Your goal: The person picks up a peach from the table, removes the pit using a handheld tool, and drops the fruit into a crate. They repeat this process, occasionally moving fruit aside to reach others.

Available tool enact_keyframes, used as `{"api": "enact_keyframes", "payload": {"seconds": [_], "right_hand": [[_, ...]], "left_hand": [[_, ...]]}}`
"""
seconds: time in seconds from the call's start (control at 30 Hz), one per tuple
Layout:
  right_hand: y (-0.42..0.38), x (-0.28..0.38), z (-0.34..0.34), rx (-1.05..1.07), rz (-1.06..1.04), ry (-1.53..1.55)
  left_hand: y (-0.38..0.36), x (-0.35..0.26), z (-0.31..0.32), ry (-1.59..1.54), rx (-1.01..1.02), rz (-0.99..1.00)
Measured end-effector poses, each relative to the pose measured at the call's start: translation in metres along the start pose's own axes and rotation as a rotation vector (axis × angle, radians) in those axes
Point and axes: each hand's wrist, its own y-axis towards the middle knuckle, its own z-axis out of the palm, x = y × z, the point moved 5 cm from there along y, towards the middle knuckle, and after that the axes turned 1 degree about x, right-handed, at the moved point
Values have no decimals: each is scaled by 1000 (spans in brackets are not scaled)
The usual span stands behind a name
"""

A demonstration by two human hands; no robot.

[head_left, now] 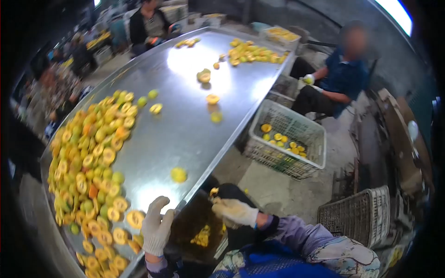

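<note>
My left hand (156, 227), in a white glove, hovers with fingers spread over the near edge of the long metal table (185, 120). It holds nothing and is nearest a cut yellow fruit half (135, 218). A big heap of halved yellow-green fruit (90, 162) covers the table's left side. My right hand (235, 212), in a stained glove, is off the table's edge with fingers closed on a small yellow fruit piece (214, 191). Below, between my hands, a dark bin (185, 222) holds yellow scraps (201, 236).
A single fruit half (178, 174) lies near the table's edge, and a smaller pile (252, 53) sits at the far end. A white crate (259, 121) with fruit halves stands on the floor. A seated person in blue (343, 78) works to the right, another person (148, 23) at the far end. A grey crate (357, 213) stands close by on my right.
</note>
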Motion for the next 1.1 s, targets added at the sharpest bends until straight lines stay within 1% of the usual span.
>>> {"api": "enact_keyframes", "payload": {"seconds": [0.03,0.07,0.13,0.17,0.2,0.27,0.3,0.33,0.4,0.43,0.47,0.53,0.63,0.67,0.73,0.77,0.8,0.87,0.9,0.93,0.97,1.0,1.03,1.07,1.1], "right_hand": [[-3,4,1,5,23,2],[-4,6,1,12,48,4],[2,2,1,66,3,44],[8,-3,0,113,-5,58],[5,3,0,121,-6,84],[-5,16,0,121,27,98],[-3,13,0,142,63,116],[-3,13,0,110,52,116],[6,2,-1,148,77,79],[8,-2,0,147,77,79],[9,-1,1,157,69,96],[7,4,1,164,54,112],[0,10,2,162,48,68],[1,8,1,156,64,60],[1,9,1,155,73,50],[-1,11,1,146,78,59],[-2,11,2,139,84,69],[8,4,1,154,74,65],[10,4,3,162,65,60],[6,3,1,153,20,46],[6,2,0,145,26,38],[6,4,1,139,32,29],[1,10,2,136,-17,34],[4,6,2,147,-17,22],[5,4,1,167,-23,38]], "left_hand": [[22,4,14,-41,31,103],[43,12,28,-55,62,144],[78,26,53,481,-19,400],[97,47,65,507,54,353],[106,47,70,495,61,380],[123,65,89,668,319,135],[128,76,92,661,296,118],[131,86,95,658,302,132],[129,81,90,751,228,204],[130,81,91,764,250,148],[130,72,91,765,247,151],[128,62,88,821,263,-5],[122,59,82,818,223,70],[119,66,78,820,220,71],[114,94,59,213,110,-38],[109,98,58,-325,156,-205],[101,97,51,-319,149,-206],[75,92,35,-1002,34,-267],[60,110,28,-1146,13,-269],[48,117,22,-1143,-11,-276],[34,118,12,-1100,-124,-199],[18,100,1,-1051,-235,-124],[-1,84,-11,-976,-295,-186],[-11,86,-16,-970,-318,-195],[-20,86,-22,-850,-338,-223]]}}
